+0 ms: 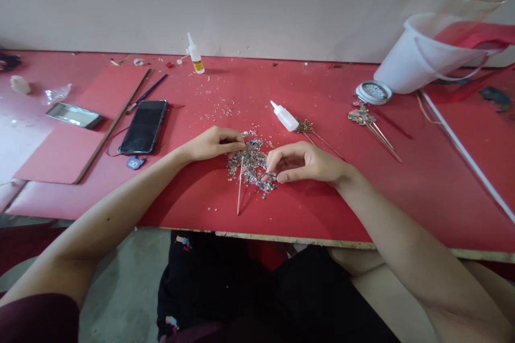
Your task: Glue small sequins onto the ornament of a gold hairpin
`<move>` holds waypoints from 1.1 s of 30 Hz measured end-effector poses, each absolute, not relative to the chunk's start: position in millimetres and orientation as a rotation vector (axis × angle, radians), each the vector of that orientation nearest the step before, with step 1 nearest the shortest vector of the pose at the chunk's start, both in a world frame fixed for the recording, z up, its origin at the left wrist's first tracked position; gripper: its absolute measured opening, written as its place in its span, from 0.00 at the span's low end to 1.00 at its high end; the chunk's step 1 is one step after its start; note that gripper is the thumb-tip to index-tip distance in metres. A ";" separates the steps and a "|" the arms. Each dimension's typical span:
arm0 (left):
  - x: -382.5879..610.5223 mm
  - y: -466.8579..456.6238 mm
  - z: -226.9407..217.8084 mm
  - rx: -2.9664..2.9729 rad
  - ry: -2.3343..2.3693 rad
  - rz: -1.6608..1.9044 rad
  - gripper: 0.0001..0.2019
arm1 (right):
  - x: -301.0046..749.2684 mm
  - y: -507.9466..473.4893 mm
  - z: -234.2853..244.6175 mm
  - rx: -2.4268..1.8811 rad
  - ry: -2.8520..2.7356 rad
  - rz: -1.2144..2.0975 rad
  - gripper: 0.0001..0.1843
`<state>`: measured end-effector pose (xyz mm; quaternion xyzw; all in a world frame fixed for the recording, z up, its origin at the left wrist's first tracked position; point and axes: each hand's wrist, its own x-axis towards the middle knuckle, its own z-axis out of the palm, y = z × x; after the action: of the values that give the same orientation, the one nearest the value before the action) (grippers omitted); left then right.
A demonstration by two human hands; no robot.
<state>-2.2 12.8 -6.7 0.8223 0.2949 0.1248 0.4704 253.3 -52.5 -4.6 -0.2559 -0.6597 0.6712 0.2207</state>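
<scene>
A pile of small multicoloured sequins (252, 163) lies on the red table (306, 209). My left hand (215, 143) rests at the pile's left edge, fingers pinched together over the top end of a thin metal stick (240, 185) that runs toward the table's front edge. My right hand (301, 162) is curled at the pile's right side and pinches a small dark tool, apparently tweezers (270, 174), whose tip touches the sequins.
A small white glue bottle (284, 116) lies behind the pile; another (196, 55) stands by the wall. Finished decorated sticks (368, 123) and a round tin (374, 91) lie right, by a white bucket (418, 56). A black phone (144, 126), a red board (80, 128) and a metal tray (73, 115) sit left.
</scene>
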 end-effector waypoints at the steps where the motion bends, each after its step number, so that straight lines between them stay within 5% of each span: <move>1: -2.4 12.8 -6.8 2.012 0.721 0.307 0.14 | 253.3 -52.5 -4.6 -0.691 -1.842 1.893 0.10; 16: -3.3 12.9 -5.3 2.036 0.700 0.311 0.13 | 247.3 -57.3 -3.9 -0.559 -1.900 2.159 0.11; 25: -2.1 12.6 -5.7 2.024 0.702 0.309 0.13 | 251.1 -49.1 -8.4 -0.879 -1.701 1.606 0.11; 33: -2.6 12.8 -6.7 2.045 0.728 0.297 0.14 | 251.8 -49.4 -10.0 -0.915 -1.772 1.695 0.12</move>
<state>-2.6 12.8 -6.7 0.8300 0.2953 0.1205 0.4576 251.8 -49.4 -10.0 -0.3378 -0.6540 0.6255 0.2589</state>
